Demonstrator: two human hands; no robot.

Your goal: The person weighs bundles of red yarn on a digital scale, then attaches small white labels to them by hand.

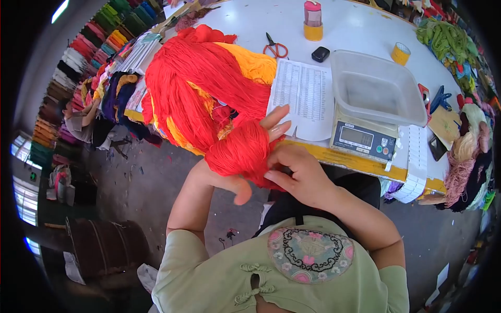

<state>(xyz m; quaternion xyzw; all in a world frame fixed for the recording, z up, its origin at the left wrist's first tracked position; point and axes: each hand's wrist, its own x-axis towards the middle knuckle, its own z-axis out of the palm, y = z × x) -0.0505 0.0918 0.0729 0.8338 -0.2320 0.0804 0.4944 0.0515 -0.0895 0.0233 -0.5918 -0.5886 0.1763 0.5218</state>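
Note:
A thick bundle of red yarn lies wrapped around my left hand, whose thumb sticks out below it while fingertips show on its far side. With thumb and fingers pinched together, my right hand grips strands at the bundle's right edge; the exact spot is partly hidden. Just beyond, a large heap of red skeins rests on the table's left side, mixed with yellow yarn. Right of the heap lies a printed sheet.
A digital scale bears a translucent plastic tub. Behind are red-handled snips, a black case, a bottle and a tape roll. More yarn is piled right. A person sits far left.

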